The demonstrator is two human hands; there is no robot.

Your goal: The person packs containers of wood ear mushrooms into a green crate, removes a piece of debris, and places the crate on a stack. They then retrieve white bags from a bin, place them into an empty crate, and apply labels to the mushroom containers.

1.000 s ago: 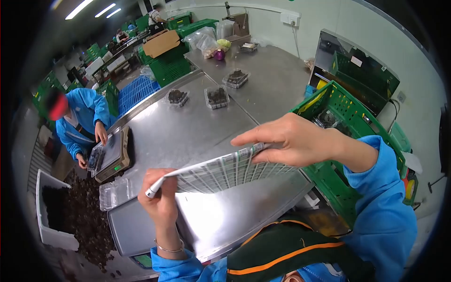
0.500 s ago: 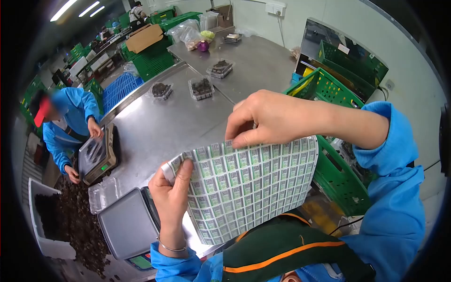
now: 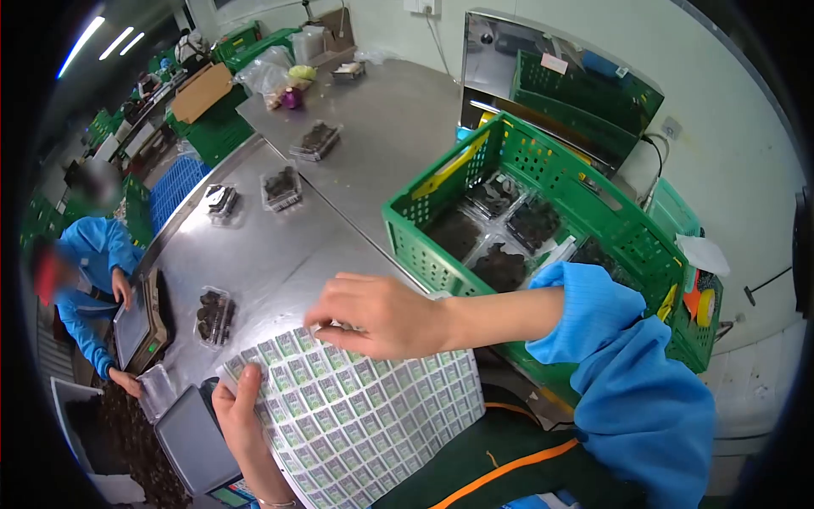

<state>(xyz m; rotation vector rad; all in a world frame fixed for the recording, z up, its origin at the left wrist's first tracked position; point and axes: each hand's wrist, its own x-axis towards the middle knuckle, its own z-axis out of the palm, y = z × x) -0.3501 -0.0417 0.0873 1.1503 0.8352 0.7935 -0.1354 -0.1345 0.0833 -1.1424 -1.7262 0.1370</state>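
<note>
A large sheet of small green-and-white labels (image 3: pixel 365 416) lies face up in front of me, over the near edge of the steel table (image 3: pixel 280 254). My left hand (image 3: pixel 242 424) grips its left edge, thumb on top. With fingers bent, my right hand (image 3: pixel 377 314) pinches at the labels along the sheet's upper edge. A filled clear punnet (image 3: pixel 214 316) sits on the table just left of the sheet.
A green crate (image 3: pixel 543 212) of filled punnets stands to the right. A grey scale (image 3: pixel 191 445) sits at my lower left. A co-worker in blue (image 3: pixel 85 271) handles another scale (image 3: pixel 140 327) across the table. More punnets (image 3: pixel 280 187) lie farther back.
The sheet has come down from upright to lying flat and lower. My view has swung right, revealing the green crate. A filled punnet now sits near the co-worker's scale.
</note>
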